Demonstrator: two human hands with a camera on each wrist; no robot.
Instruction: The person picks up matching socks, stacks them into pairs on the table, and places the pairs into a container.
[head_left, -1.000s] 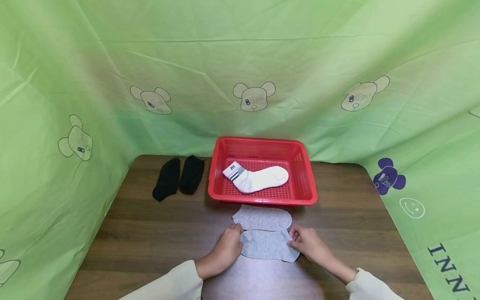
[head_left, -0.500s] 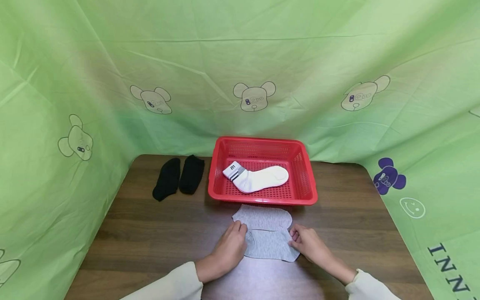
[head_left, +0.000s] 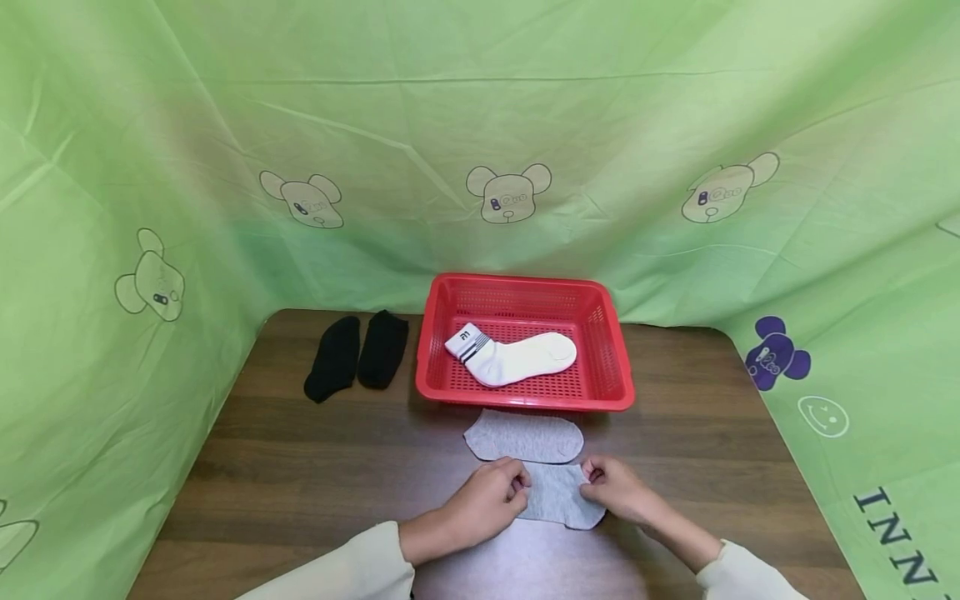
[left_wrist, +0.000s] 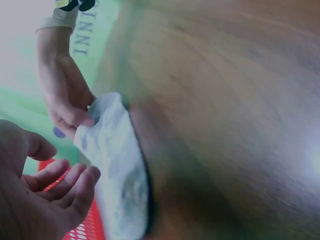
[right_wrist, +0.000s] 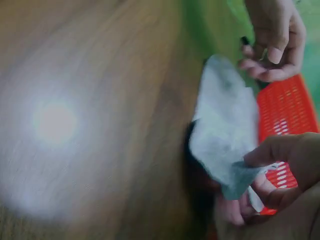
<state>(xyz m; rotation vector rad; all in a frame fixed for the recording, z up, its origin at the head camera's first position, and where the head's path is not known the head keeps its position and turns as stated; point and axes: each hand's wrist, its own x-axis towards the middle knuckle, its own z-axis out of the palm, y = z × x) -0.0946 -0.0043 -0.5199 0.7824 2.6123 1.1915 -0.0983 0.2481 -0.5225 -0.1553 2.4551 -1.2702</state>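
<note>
Right fingers (right_wrist: 277, 149) are pinching one end of the nearer grey sock (head_left: 553, 493), probably steadying it; left fingers (left_wrist: 82, 192), holding nothing, are hovering by the other.

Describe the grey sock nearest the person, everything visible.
The near grey sock is short, pale mottled grey, soft knit by its look, with no print showing. It stretches left to right over the wooden table, on the person's side of the other grey sock. The right hand pinches its right end; the left hand, fingers loosely curled, is apart from it but hides its left end in the head view. Wrist views blur its finer texture.
</note>
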